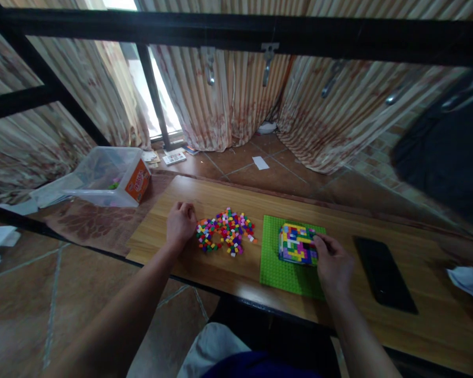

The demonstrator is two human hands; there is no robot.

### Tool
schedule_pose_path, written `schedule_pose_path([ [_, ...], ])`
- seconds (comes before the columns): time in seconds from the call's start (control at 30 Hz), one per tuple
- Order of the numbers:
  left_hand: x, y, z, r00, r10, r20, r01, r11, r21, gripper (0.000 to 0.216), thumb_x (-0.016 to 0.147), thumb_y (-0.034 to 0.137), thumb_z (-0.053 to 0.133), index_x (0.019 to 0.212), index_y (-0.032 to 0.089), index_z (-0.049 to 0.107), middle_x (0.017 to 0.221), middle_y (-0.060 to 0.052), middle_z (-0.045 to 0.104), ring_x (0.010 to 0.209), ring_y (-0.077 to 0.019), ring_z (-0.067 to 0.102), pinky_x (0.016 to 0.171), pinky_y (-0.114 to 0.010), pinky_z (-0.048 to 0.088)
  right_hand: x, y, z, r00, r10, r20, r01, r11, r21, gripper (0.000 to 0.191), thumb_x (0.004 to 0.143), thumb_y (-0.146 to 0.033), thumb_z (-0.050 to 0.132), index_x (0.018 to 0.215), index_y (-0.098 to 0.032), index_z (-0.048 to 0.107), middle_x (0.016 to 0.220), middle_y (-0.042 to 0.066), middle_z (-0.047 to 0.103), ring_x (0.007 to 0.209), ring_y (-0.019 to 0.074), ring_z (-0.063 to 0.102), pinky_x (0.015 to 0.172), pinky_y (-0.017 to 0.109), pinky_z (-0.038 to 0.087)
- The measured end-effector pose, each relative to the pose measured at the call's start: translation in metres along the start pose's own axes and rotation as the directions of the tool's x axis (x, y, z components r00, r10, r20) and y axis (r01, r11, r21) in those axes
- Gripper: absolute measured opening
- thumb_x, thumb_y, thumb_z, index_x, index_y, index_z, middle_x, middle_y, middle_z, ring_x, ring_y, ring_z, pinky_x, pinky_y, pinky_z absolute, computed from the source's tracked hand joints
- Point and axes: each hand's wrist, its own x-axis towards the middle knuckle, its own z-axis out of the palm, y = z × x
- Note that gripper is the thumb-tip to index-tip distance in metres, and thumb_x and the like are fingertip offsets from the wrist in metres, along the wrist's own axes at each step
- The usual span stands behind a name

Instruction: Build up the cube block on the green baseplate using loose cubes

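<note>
A green studded baseplate (271, 265) lies on the wooden table, bearing a low multicoloured block built of small toy bricks (295, 245). My right hand (334, 263) is at the right edge of this build, thumb and fingertips pinched together against it. Whatever is between those fingertips is too small to make out. Left of the baseplate spreads a loose pile of small coloured bricks (226, 231). Beside the pile's left edge rests my left hand (181, 223), its fingers curled closed. Its fingertips are partly hidden, so anything in them does not show.
Right of the baseplate lies a black phone (384, 273). White paper (469, 283) is at the far right. A clear plastic bin (102, 197) with an orange label stands beyond the table's left end. A black metal bar (236, 34) with hooks crosses above, before curtains (236, 100).
</note>
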Motion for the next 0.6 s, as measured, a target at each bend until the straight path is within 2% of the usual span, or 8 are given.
schedule_pose_path([
  [0.23, -0.001, 0.000, 0.001, 1.000, 0.007, 0.004, -0.007, 1.000, -0.024, 0.023, 0.090, 0.019, 0.046, 0.096, 0.020, 0.068, 0.103, -0.009, 0.064, 0.099, -0.0222, 0.062, 0.085, -0.031, 0.049, 0.002, 0.007, -0.006, 0.999, -0.013, 0.032, 0.016, 0.997, -0.081, 0.044, 0.077, -0.051, 0.063, 0.098, -0.015, 0.074, 0.088, 0.010, 0.074, 0.078, 0.0227, 0.067, 0.071, 0.033, 0.051],
  [0.4, -0.001, 0.001, 0.000, 1.000, -0.008, 0.019, 0.008, 1.000, -0.025, 0.022, 0.089, 0.017, 0.047, 0.095, 0.020, 0.068, 0.104, -0.009, 0.063, 0.099, -0.0220, 0.062, 0.085, -0.031, 0.049, -0.016, -0.014, -0.013, 0.982, -0.186, -0.016, 0.181, 0.970, -0.164, 0.046, 0.086, -0.052, 0.054, 0.103, -0.014, 0.072, 0.097, 0.013, 0.073, 0.085, 0.0248, 0.066, 0.079, 0.038, 0.050],
  [0.5, -0.002, 0.001, 0.000, 1.000, -0.015, 0.025, 0.016, 0.999, -0.031, 0.022, 0.089, 0.017, 0.047, 0.095, 0.021, 0.068, 0.103, -0.009, 0.063, 0.099, -0.0220, 0.061, 0.085, -0.032, 0.049, -0.040, -0.039, -0.004, 0.942, -0.318, 0.104, 0.329, 0.939, -0.106, 0.037, 0.088, -0.049, 0.053, 0.100, -0.019, 0.072, 0.103, 0.010, 0.072, 0.093, 0.0240, 0.066, 0.087, 0.039, 0.049],
  [0.6, -0.002, 0.002, -0.001, 1.000, -0.009, 0.027, 0.011, 0.999, -0.045, 0.022, 0.089, 0.016, 0.047, 0.095, 0.021, 0.068, 0.103, -0.009, 0.063, 0.099, -0.0224, 0.061, 0.086, -0.033, 0.049, -0.067, -0.055, 0.017, 0.837, -0.426, 0.344, 0.467, 0.883, -0.041, 0.028, 0.090, -0.043, 0.053, 0.095, -0.023, 0.072, 0.102, 0.007, 0.072, 0.093, 0.0213, 0.065, 0.087, 0.037, 0.049],
])
